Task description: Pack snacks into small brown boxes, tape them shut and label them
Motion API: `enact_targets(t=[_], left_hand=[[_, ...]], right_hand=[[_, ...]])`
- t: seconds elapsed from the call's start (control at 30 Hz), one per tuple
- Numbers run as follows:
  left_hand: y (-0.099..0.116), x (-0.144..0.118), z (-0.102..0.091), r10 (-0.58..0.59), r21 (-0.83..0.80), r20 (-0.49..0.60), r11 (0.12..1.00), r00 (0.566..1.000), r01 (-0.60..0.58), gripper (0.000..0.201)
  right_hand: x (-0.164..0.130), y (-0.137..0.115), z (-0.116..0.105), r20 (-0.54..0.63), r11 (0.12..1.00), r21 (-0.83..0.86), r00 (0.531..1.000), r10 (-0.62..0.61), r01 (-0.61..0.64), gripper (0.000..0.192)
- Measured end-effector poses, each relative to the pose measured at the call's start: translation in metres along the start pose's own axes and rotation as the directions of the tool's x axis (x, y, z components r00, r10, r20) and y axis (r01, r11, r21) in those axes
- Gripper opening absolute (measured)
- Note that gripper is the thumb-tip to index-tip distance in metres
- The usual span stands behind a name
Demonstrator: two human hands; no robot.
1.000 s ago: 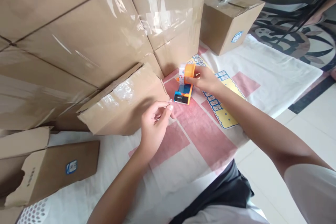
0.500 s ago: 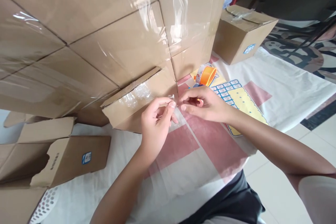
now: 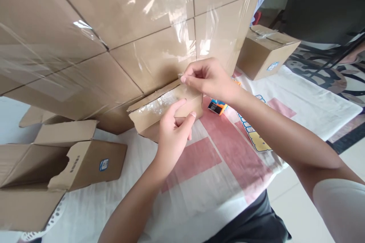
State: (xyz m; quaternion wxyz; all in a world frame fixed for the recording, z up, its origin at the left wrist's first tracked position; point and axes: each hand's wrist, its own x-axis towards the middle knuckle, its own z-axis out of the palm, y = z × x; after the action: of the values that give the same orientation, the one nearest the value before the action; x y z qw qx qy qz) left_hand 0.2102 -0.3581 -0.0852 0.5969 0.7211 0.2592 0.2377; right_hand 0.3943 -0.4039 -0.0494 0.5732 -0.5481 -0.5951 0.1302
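Observation:
A small cardboard box (image 3: 196, 104) lies against the taped stack, with crumpled clear tape (image 3: 159, 102) along its top. Above its right end my right hand (image 3: 212, 79) pinches a bit of clear tape (image 3: 180, 75) between thumb and forefinger. My left hand (image 3: 175, 127) is at the front of the same box, thumb and forefinger apart and nothing visible between them. Whether its fingers press on the cardboard I cannot tell. Just right of the box is a tape dispenser (image 3: 216, 107) with orange and black parts, partly covered by my right hand and forearm.
A tall stack of cardboard boxes (image 3: 154, 57) wrapped in clear tape rises behind. An opened carton (image 3: 111, 159) stands at left, a closed one (image 3: 259, 55) at back right. Yellow-and-blue printed sheets (image 3: 258, 142) lie under my right forearm on the white-and-pink cloth (image 3: 199, 155).
My right hand has moved up and left, from beside my left hand to over the box top, carrying the bit of tape. The view has shifted slightly.

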Motion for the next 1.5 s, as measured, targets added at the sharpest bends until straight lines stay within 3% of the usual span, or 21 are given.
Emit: enact_targets(t=[0.13, 0.23, 0.4, 0.53, 0.63, 0.73, 0.83, 0.93, 1.03, 1.17, 1.2, 1.3, 1.37, 1.5], left_hand=[[0.005, -0.001, -0.010, 0.050, 0.036, -0.047, 0.998, 0.998, -0.048, 0.035], [0.008, 0.000, -0.020, 0.158, 0.186, -0.065, 0.972, 0.985, -0.143, 0.029], [0.008, 0.006, -0.031, 0.365, 0.555, -0.022, 0.779, 0.931, -0.292, 0.030], [0.007, 0.006, -0.032, 0.397, 0.680, -0.122, 0.701, 0.910, -0.215, 0.020], [0.006, 0.006, -0.033, 0.462, 0.786, -0.194, 0.601, 0.866, -0.145, 0.019], [0.003, 0.009, -0.036, 0.569, 0.903, -0.050, 0.377, 0.821, -0.206, 0.017], [0.000, 0.012, -0.036, 0.572, 0.934, 0.131, 0.202, 0.810, -0.293, 0.025], [-0.003, 0.012, -0.034, 0.539, 0.930, 0.183, 0.177, 0.822, -0.322, 0.031], [-0.005, 0.012, -0.031, 0.530, 0.935, 0.187, 0.162, 0.827, -0.315, 0.029], [-0.009, 0.011, -0.026, 0.514, 0.938, 0.201, 0.145, 0.834, -0.315, 0.034], [-0.010, 0.011, -0.024, 0.515, 0.939, 0.198, 0.146, 0.834, -0.312, 0.035], [-0.011, 0.006, -0.020, 0.511, 0.940, 0.193, 0.148, 0.837, -0.308, 0.035], [-0.010, 0.001, -0.017, 0.497, 0.939, 0.204, 0.144, 0.843, -0.312, 0.035], [-0.006, -0.004, -0.016, 0.448, 0.937, 0.213, 0.159, 0.868, -0.312, 0.039]], right_hand=[[0.024, 0.003, 0.008, 0.056, 0.997, 0.008, 0.996, 0.073, -0.074, 0.034], [0.032, 0.007, 0.016, 0.086, 0.994, -0.003, 0.990, 0.109, -0.109, 0.029], [0.039, 0.017, 0.026, 0.135, 0.991, -0.078, 0.984, 0.119, -0.110, 0.025], [0.042, 0.019, 0.030, 0.143, 0.976, -0.184, 0.979, 0.145, -0.117, 0.019], [0.042, 0.020, 0.031, 0.153, 0.968, -0.226, 0.977, 0.149, -0.112, 0.018], [0.042, 0.023, 0.033, 0.181, 0.969, -0.235, 0.976, 0.118, -0.074, 0.019], [0.042, 0.027, 0.034, 0.213, 0.966, -0.255, 0.972, 0.102, -0.046, 0.021], [0.043, 0.032, 0.034, 0.246, 0.948, -0.319, 0.965, 0.092, -0.010, 0.019], [0.043, 0.036, 0.032, 0.258, 0.868, -0.487, 0.965, 0.038, 0.096, 0.007], [0.046, 0.033, 0.031, 0.144, 0.705, -0.708, 0.984, 0.108, 0.026, 0.055], [0.046, 0.032, 0.033, 0.101, 0.661, -0.751, 0.985, 0.140, -0.017, 0.057], [0.047, 0.034, 0.037, -0.068, 0.529, -0.838, 0.987, 0.148, -0.137, 0.028], [0.045, 0.040, 0.035, -0.165, 0.552, -0.806, 0.977, 0.134, -0.212, 0.015], [0.031, 0.056, 0.016, -0.146, 0.806, -0.544, 0.972, 0.184, -0.235, 0.005]])
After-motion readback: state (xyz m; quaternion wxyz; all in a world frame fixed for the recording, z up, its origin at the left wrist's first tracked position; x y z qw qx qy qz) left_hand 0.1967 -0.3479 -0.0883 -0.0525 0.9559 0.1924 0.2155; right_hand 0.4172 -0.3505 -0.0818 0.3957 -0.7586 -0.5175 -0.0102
